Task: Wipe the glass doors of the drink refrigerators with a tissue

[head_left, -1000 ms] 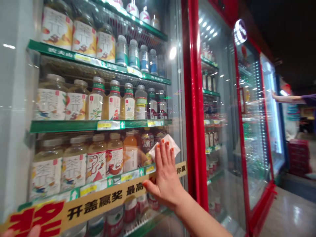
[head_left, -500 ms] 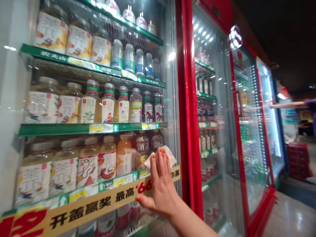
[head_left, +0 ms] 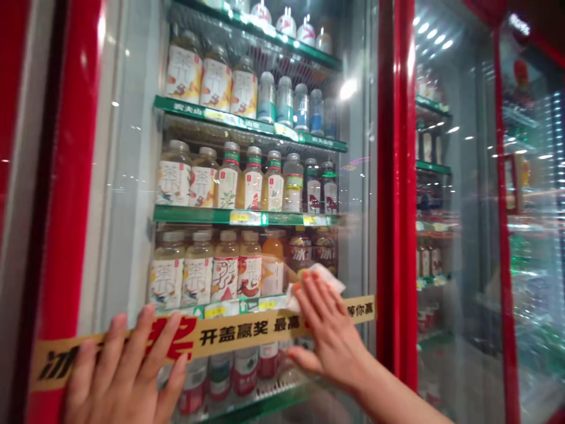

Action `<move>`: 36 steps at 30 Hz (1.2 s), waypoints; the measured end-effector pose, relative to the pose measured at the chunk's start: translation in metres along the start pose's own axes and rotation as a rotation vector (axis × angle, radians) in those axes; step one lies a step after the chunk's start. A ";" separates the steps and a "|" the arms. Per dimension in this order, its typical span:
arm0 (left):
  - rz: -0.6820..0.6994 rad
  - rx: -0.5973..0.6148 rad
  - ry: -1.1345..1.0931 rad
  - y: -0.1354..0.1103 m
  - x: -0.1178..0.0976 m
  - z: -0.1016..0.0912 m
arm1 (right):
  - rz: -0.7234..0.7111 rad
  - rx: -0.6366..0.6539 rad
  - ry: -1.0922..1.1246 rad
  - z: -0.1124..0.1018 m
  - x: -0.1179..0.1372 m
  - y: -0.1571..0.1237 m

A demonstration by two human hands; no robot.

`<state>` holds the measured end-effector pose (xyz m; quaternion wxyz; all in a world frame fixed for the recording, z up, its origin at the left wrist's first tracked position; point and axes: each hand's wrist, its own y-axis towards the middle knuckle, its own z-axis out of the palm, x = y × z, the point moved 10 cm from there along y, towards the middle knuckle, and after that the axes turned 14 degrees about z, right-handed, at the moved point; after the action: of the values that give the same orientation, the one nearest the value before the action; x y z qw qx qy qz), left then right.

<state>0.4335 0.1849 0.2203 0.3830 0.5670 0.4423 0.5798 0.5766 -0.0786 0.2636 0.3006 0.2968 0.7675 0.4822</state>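
Note:
My right hand (head_left: pixel 329 330) presses a white tissue (head_left: pixel 324 280) against the glass door (head_left: pixel 357 235) of a drinks fridge. Its fingers lie flat and point up, and the tissue sticks out beyond the fingertips. Along the glass runs a tan strip (head_left: pixel 249 330) with black and red Chinese characters; the right hand covers part of it near its right end. At lower left, my left hand (head_left: pixel 126 365) is open with fingers spread, over the left part of the strip. Nothing shows in it. Whether its palm touches the glass I cannot tell.
Behind the glass, green-edged shelves (head_left: pixel 198 215) carry rows of bottled drinks (head_left: pixel 174 176). A red upright (head_left: pixel 392 194) stands right of this door, and a red frame (head_left: pixel 70 212) is at left. Another stocked fridge (head_left: pixel 435 165) adjoins on the right.
My view has turned left, bringing the left red frame into sight. My left hand has come into full view over the strip. My right hand still holds the tissue to the glass.

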 end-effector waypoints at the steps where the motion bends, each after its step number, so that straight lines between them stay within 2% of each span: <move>1: 0.037 0.016 0.047 0.005 -0.006 -0.001 | 0.123 -0.058 -0.017 -0.008 -0.019 0.011; 3: 0.087 0.041 0.097 0.011 -0.015 -0.003 | 0.348 -0.163 -0.003 -0.019 -0.044 0.035; 4: 0.086 0.036 0.094 0.012 -0.016 -0.005 | 0.385 -0.179 0.025 -0.019 -0.041 0.045; 5: 0.074 0.012 0.085 0.011 -0.015 -0.009 | 0.349 -0.168 0.063 -0.015 -0.025 0.054; 6: 0.061 -0.029 0.078 0.009 -0.014 -0.015 | 0.244 -0.125 0.106 -0.008 0.002 0.058; 7: 0.046 -0.071 0.073 0.005 -0.012 -0.021 | 0.079 -0.058 0.152 -0.001 0.038 0.058; 9: 0.013 -0.138 0.069 -0.002 -0.008 -0.030 | -0.321 0.093 0.239 0.010 0.112 0.042; 10: 0.003 -0.145 0.067 -0.004 -0.006 -0.032 | -0.483 0.148 0.269 0.011 0.139 0.035; 11: 0.000 -0.137 0.067 -0.005 -0.006 -0.032 | -0.581 0.182 0.286 0.010 0.156 0.035; 12: -0.001 -0.118 0.070 -0.005 -0.006 -0.030 | -0.606 0.193 0.288 0.008 0.164 0.045; 13: 0.002 -0.099 0.076 -0.004 -0.006 -0.028 | -0.566 0.181 0.280 0.006 0.166 0.063; 15: 0.015 -0.070 0.098 -0.002 -0.009 -0.025 | -0.378 0.125 0.249 0.001 0.163 0.109; 17: 0.001 -0.077 0.123 -0.003 -0.008 -0.025 | -0.278 0.075 0.245 0.000 0.170 0.134; 19: -0.007 -0.110 0.124 -0.008 -0.008 -0.028 | -0.419 0.076 0.275 0.005 0.200 0.125; 21: -0.006 -0.142 0.103 -0.015 -0.007 -0.031 | -0.687 0.118 0.303 0.011 0.233 0.098; 22: 0.002 -0.151 0.092 -0.017 -0.007 -0.031 | -0.772 0.131 0.309 0.013 0.243 0.091; 23: 0.006 -0.154 0.085 -0.019 -0.007 -0.031 | -0.790 0.131 0.311 0.013 0.246 0.093; 24: 0.004 -0.155 0.081 -0.021 -0.007 -0.032 | -0.747 0.112 0.317 0.010 0.245 0.105; 25: 0.001 -0.156 0.079 -0.022 -0.006 -0.032 | -0.647 0.079 0.327 0.005 0.239 0.123; 27: -0.010 -0.157 0.077 -0.025 -0.005 -0.032 | -0.360 -0.003 0.352 -0.004 0.222 0.163; 28: -0.015 -0.152 0.072 -0.026 -0.004 -0.031 | -0.263 -0.032 0.363 -0.006 0.218 0.173; 29: -0.015 -0.160 0.066 -0.027 -0.004 -0.032 | -0.238 -0.043 0.366 -0.005 0.222 0.173; 30: -0.009 -0.174 0.058 -0.028 -0.005 -0.033 | -0.294 -0.036 0.357 -0.002 0.233 0.164; 32: -0.006 -0.210 0.043 -0.029 -0.004 -0.037 | -0.568 0.011 0.298 0.010 0.263 0.128; 33: -0.007 -0.226 0.041 -0.029 -0.004 -0.039 | -0.705 0.025 0.261 0.015 0.271 0.109; 34: -0.007 -0.235 0.044 -0.027 -0.004 -0.041 | -0.780 0.022 0.232 0.018 0.270 0.099; 35: -0.005 -0.227 0.052 -0.024 -0.004 -0.041 | -0.781 -0.001 0.220 0.017 0.261 0.099; 36: 0.009 -0.206 0.062 -0.020 -0.005 -0.040 | -0.710 -0.039 0.224 0.012 0.246 0.110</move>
<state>0.3928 0.1834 0.2011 0.4230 0.5083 0.3893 0.6412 0.4457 0.1508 0.3177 0.3689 -0.0481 0.8413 0.3921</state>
